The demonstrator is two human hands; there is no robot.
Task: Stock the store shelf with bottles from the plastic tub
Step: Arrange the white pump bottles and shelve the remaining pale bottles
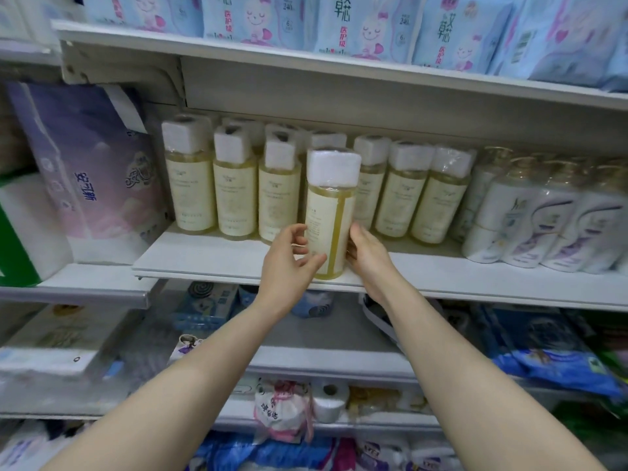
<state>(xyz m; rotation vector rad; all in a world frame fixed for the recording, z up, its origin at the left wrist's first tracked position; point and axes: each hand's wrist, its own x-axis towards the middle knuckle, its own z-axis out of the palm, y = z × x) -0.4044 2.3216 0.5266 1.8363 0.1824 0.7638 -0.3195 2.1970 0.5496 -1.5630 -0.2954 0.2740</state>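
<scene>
At the far left, a purple tissue pack (95,171) stood on a neighbouring shelf, just beside the end of the stocked shelf (204,263). On that shelf, a row of yellow bottles (234,192) with white wrapped caps stood upright, with more caps showing in a second row behind them. The left hand (292,263) came in from the near side, its grip curled round the lower left of the bottle (331,212), fingers across the front of the label and thumb raised beside it. The bottle stood upright, long axis vertical, at the near lip of the shelf; whether its base was fully set down could not be told. Straight beyond it, on the far side, lay a gap in the front row, between yellow bottles on the left and right, so the coming move would probably be a short push directly away from both hands. The right hand (367,256) pinched the lower right side, fingers wrapped toward the back. Both hands were equally near. Further right stood white and purple bottles (543,226), packed close together. The plastic tub was not in view.
</scene>
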